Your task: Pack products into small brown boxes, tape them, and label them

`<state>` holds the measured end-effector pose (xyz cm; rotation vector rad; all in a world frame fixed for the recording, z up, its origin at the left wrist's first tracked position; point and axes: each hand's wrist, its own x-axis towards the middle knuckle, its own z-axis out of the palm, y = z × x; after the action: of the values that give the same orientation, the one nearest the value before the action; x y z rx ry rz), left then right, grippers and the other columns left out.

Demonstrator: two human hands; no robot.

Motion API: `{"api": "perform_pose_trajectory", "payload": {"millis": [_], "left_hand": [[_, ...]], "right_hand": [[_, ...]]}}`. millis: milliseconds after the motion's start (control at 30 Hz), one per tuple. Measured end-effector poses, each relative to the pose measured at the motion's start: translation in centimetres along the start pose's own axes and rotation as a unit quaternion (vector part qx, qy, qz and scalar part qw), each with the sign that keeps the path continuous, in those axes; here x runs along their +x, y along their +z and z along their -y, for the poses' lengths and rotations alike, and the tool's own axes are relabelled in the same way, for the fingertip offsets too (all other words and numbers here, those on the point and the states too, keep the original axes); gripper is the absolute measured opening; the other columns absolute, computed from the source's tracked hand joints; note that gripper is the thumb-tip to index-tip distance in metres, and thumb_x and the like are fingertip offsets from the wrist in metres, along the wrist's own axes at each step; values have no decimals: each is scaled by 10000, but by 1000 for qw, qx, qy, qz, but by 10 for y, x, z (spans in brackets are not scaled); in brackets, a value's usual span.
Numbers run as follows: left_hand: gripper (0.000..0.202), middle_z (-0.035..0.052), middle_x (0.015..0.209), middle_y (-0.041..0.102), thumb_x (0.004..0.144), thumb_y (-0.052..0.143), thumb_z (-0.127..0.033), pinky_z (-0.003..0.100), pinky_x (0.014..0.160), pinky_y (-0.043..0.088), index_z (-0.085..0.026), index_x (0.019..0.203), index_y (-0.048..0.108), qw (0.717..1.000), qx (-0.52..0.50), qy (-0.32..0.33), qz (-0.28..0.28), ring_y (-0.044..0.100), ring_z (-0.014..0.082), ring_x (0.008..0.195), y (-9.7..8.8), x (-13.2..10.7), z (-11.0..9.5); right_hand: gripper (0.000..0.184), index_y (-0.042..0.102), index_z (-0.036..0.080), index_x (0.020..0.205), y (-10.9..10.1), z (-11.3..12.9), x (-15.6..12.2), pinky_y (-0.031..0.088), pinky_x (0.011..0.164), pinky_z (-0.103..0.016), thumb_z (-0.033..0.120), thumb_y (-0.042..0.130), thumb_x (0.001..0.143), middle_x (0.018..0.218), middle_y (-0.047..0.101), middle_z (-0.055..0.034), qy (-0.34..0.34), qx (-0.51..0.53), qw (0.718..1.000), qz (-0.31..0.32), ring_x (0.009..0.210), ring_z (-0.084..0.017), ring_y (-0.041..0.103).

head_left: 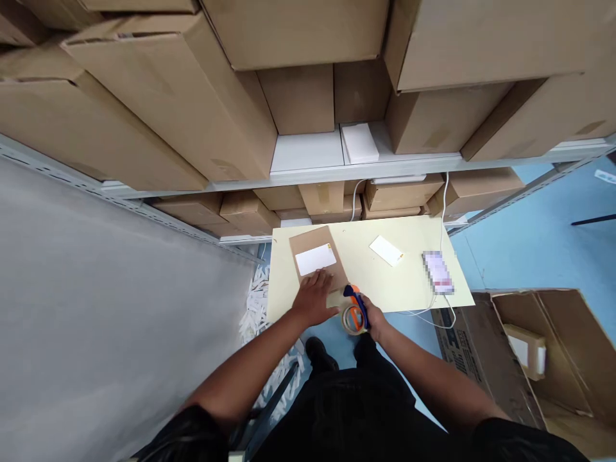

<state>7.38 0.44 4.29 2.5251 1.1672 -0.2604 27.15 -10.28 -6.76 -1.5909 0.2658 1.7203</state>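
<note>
A flat brown cardboard mailer [304, 242] lies at the left of the pale yellow table, with a white label [316, 259] on its face. My left hand [315, 300] rests on its lower part, fingers stretched forward. In my right hand [378, 319] is a blue and orange tape dispenser [362, 307], gripped at the table's near edge. It carries a roll of tape [347, 322]. Between the dispenser and the mailer runs a strip of tape [335, 298], beside my left thumb; exactly where it sticks is too small to tell.
On the yellow table [359, 256] lie a white card [386, 251] and a phone [437, 272] with a cable. Shelves of cardboard boxes [303, 25] rise behind. A large open box [568, 340] stands right; paper scraps [255, 308] cover the floor left.
</note>
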Motion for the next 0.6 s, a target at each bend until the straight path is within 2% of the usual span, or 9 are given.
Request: {"api": "perform_pose_trajectory", "payload": {"millis": [67,100,200,267,367,467,533,600], "left_hand": [[1096,162,1700,196,760,734,-650,520,1230,220,-217,1635,235,997,10,65,42,244,376,1542,-15,-4,30],[1126,146,1705,187,731,773,-625,525,1234,203,-245,1637,223,993,22,101,55,268,369,1534,-21,-4,44],[1117,97,1711,193,720,815,-572,568,1257,54,-315,1633,226,980,67,180,52,215,360,1554,-29,0,74],[991,82,1700,239,796,751,-593,586,1253,-24,-325,1621,273,982,80,173,15,146,360,1573,-23,6,79],[841,98,1682,284,886,617,-653,612,1241,-64,-303,1601,346,990,74,102,-58,117,371,1577,-6,15,68],[820,110,1677,294,892,587,-679,630,1235,-59,-299,1588,376,992,68,62,-91,129,376,1573,4,19,54],[816,112,1675,296,895,580,-683,636,1235,-55,-295,1585,384,992,65,58,-94,134,372,1573,5,20,48],[808,113,1674,295,904,568,-681,644,1233,-58,-288,1585,383,992,61,48,-97,136,369,1574,4,21,43]], "right_hand": [[458,704,142,1069,6,31,-4,617,729,-326,569,611,930,851,782,-77,-4,-19,1000,10,733,-207,741],[438,703,140,1051,11,45,-5,619,717,-330,551,592,949,842,779,-83,-3,-31,999,15,718,-207,738],[401,703,137,993,30,82,0,619,658,-339,519,583,965,786,763,-85,2,-62,998,10,657,-210,720],[412,707,137,961,42,100,9,607,606,-337,539,621,938,749,751,-82,-1,-77,997,-1,616,-210,702],[488,712,143,951,51,116,24,583,562,-317,624,661,883,780,757,-90,-17,-101,995,-20,620,-209,697],[556,713,150,976,39,109,26,572,566,-293,689,664,848,833,767,-92,-41,-118,991,-43,668,-202,704],[559,716,152,992,18,86,17,583,601,-287,690,650,855,864,774,-92,-57,-113,991,-50,714,-201,717],[560,723,157,1008,-10,49,2,602,664,-297,690,632,866,918,782,-96,-55,-84,994,-39,777,-209,735]]}}
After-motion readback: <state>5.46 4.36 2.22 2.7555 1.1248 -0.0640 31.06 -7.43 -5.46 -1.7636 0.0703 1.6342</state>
